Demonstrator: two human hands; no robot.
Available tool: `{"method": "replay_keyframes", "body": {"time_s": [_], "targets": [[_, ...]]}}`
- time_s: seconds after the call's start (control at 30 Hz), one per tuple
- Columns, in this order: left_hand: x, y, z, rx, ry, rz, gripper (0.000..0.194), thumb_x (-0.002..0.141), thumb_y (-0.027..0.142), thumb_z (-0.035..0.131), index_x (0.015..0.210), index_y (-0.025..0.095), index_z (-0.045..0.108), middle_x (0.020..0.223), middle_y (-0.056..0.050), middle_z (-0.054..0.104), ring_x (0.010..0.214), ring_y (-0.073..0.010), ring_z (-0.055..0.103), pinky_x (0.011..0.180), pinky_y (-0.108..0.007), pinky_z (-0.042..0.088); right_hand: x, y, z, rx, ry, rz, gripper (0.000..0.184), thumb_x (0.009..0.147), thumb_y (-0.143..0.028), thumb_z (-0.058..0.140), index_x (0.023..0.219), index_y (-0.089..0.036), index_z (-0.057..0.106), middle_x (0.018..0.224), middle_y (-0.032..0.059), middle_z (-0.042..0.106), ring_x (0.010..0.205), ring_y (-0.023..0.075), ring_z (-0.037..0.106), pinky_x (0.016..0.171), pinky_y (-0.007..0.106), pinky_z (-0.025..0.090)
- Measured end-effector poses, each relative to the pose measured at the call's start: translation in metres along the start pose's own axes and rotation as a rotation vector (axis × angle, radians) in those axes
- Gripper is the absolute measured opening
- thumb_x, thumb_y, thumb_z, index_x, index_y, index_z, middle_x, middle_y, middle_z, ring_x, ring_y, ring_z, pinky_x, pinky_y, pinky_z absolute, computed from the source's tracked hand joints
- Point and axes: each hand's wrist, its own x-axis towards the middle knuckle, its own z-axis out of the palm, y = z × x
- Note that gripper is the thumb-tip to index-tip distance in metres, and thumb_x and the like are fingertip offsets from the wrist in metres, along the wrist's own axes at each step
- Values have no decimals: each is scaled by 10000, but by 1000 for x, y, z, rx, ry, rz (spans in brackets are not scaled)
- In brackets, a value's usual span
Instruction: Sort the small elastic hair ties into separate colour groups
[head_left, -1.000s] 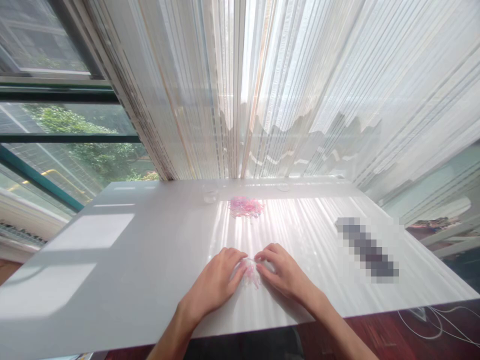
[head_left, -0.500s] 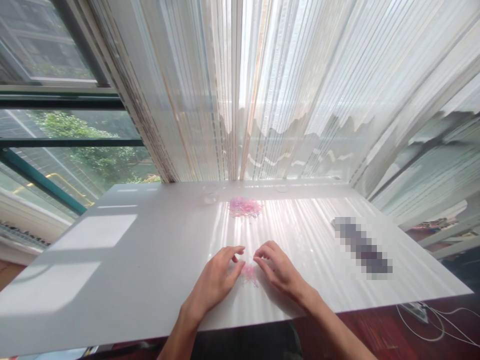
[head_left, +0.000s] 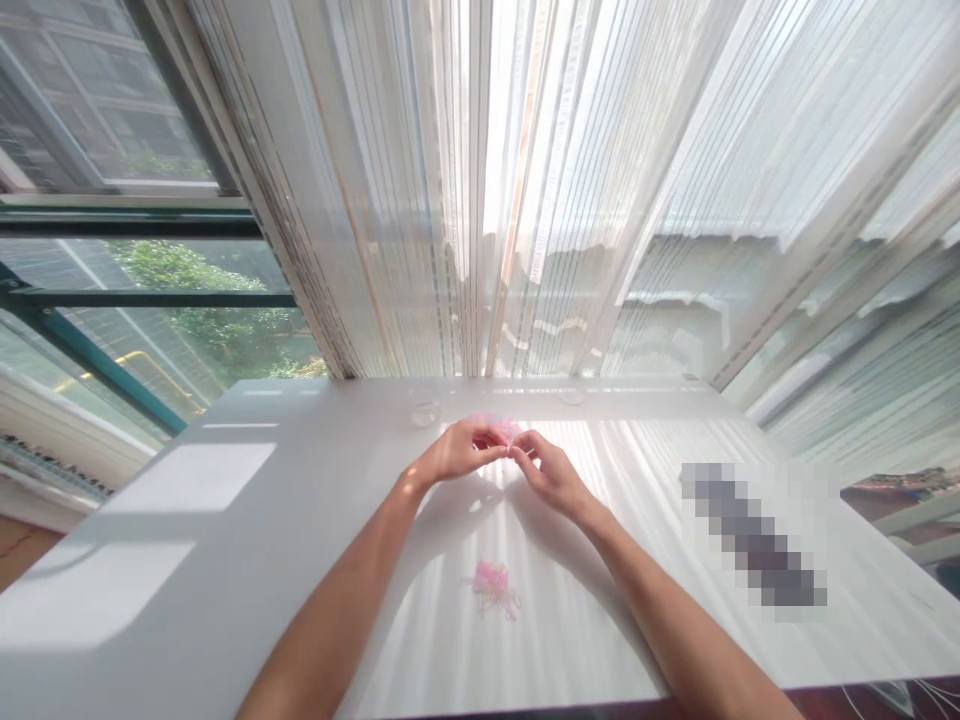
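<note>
My left hand (head_left: 463,452) and my right hand (head_left: 553,474) are raised over the far part of the table, fingertips nearly meeting. Each has thumb and finger pinched together; whatever lies between them is too small to make out. Just behind the fingers is a pile of thin pink, loop-like strands (head_left: 491,422), partly hidden by my hands. A smaller heap of similar pink strands (head_left: 493,585) rests nearer to me, between my forearms.
A clear round container (head_left: 424,408) stands left of the far pile, and a flat transparent disc (head_left: 571,397) lies at the back of the white table (head_left: 300,560). A pixelated dark long object (head_left: 754,535) is on the right. Striped sheer curtains (head_left: 405,200) hang behind.
Both hands have moved forward from the near heap to the far pile, and their fingertips have come together. The near heap is now uncovered.
</note>
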Motion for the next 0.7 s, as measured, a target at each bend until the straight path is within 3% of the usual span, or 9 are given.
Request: {"method": "replay_keyframes", "body": {"time_s": [0.17, 0.33, 0.53, 0.7], "targets": [[-38, -20, -2, -11, -8, -41, 228, 868, 411, 736, 895, 201, 819, 844, -35, 809, 720, -163, 695, 676, -256, 532, -15, -10, 19, 74, -46, -16, 24, 892, -222, 622, 871, -230, 631, 810, 9, 712, 707, 164, 650, 693, 305, 562], [-69, -33, 2, -29, 55, -98, 233, 894, 399, 709, 969, 211, 826, 897, -45, 807, 721, -151, 658, 654, -253, 512, -24, -18, 33, 122, -23, -11, 66, 857, -181, 610, 889, -229, 642, 832, 11, 705, 745, 164, 645, 716, 305, 559], [-78, -43, 9, -73, 70, -135, 208, 889, 361, 703, 899, 192, 824, 770, -34, 757, 625, -126, 572, 594, -244, 479, -32, -15, 36, 139, -34, 40, 87, 870, -169, 604, 925, -225, 643, 860, 20, 708, 756, 160, 650, 721, 306, 561], [-81, -49, 12, -115, 103, -142, 230, 880, 365, 720, 995, 185, 805, 845, -50, 767, 603, -112, 552, 583, -237, 491, -34, -12, 37, 152, -70, 71, 97, 880, -175, 612, 950, -234, 644, 875, 25, 711, 772, 167, 654, 730, 320, 566]]}}
